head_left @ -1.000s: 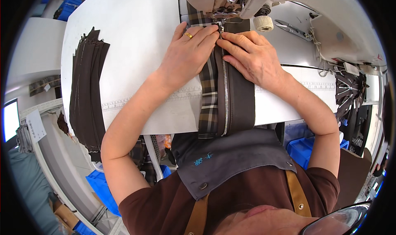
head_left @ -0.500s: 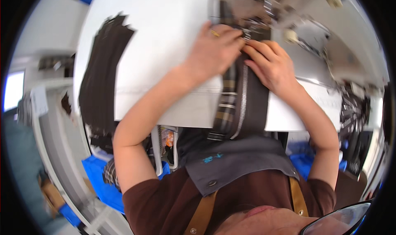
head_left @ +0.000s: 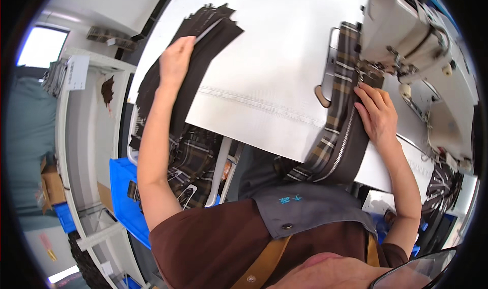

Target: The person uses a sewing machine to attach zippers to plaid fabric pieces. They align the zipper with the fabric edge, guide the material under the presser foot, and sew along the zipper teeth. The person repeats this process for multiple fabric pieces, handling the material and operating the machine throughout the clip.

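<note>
My left hand (head_left: 176, 60) is closed at the edge of a stack of dark brown fabric strips (head_left: 168, 101) on the left. Beyond its fingertips runs a narrow pale sliver, perhaps a strip's raised edge; I cannot tell for certain. On the right, a dark fabric piece (head_left: 357, 157) with a silver metal zipper (head_left: 339, 157) and a plaid band (head_left: 333, 121) lies lengthwise, its near end hanging over the table edge. My right hand (head_left: 378, 111) grips this piece beside the zipper, fingertips just below the sewing machine's (head_left: 406, 30) needle area, where parts hide the fabric's far end.
A metal bar with a brown rounded end (head_left: 322, 96) lies left of the plaid band. Ruler markings (head_left: 254, 103) cross the white table (head_left: 274, 45). Below the left edge hang plaid pieces (head_left: 195, 154) near a blue bin (head_left: 124, 182). Shelving (head_left: 66, 136) stands farther left.
My left hand has left the zipper and moved left to the dark strips. My right hand stays on the zippered piece. The view has shifted, bringing more of the sewing machine into sight.
</note>
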A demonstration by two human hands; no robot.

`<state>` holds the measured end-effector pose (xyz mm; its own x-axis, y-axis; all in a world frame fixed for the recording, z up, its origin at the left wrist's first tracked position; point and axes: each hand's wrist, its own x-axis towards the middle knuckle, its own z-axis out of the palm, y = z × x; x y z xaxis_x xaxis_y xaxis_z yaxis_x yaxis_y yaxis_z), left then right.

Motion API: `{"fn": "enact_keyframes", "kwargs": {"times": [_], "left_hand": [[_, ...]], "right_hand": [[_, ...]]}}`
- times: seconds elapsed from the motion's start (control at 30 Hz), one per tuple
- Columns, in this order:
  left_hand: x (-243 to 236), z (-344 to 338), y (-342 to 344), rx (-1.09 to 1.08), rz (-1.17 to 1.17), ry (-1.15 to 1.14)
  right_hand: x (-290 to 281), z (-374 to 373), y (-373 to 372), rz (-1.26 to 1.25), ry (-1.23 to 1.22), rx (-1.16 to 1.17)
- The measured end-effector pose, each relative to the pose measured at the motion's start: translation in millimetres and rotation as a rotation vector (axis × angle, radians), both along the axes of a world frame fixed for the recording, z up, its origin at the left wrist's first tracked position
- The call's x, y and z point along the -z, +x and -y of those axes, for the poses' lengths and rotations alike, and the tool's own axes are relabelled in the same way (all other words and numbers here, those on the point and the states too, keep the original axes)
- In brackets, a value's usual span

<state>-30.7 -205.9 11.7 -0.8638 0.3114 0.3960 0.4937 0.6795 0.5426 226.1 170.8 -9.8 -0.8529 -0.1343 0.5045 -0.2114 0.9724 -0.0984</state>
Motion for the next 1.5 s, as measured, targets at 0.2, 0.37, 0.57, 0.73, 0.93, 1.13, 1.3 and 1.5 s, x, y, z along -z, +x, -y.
{"fn": "enact_keyframes", "kwargs": {"times": [0.2, 0.37, 0.57, 0.73, 0.93, 1.13, 1.3, 1.5], "left_hand": [[3, -24, 49, 0.149, -0.201, -0.041], [11, -70, 196, 0.636, -0.036, -0.277], [-21, -69, 207, 0.814, -0.107, -0.904], [-3, -86, 174, 0.991, 0.029, -0.491], [-8, -148, 155, 0.850, -0.377, -0.266], [9, -201, 119, 0.920, -0.405, -0.231], [14, -208, 113, 0.975, -0.372, -0.291], [22, -220, 104, 0.961, -0.385, -0.230]], "right_hand": [[1, -1, -1, -0.046, 0.003, -0.022], [3, 2, -1, -0.059, -0.008, -0.003], [8, 1, 1, -0.063, -0.031, 0.018], [7, 1, 1, -0.051, -0.048, 0.016], [7, -1, 0, -0.108, -0.015, 0.007], [5, 1, 1, -0.081, -0.030, 0.014], [7, -1, 0, -0.088, -0.045, 0.004], [8, -1, -1, -0.089, -0.056, -0.004]]}}
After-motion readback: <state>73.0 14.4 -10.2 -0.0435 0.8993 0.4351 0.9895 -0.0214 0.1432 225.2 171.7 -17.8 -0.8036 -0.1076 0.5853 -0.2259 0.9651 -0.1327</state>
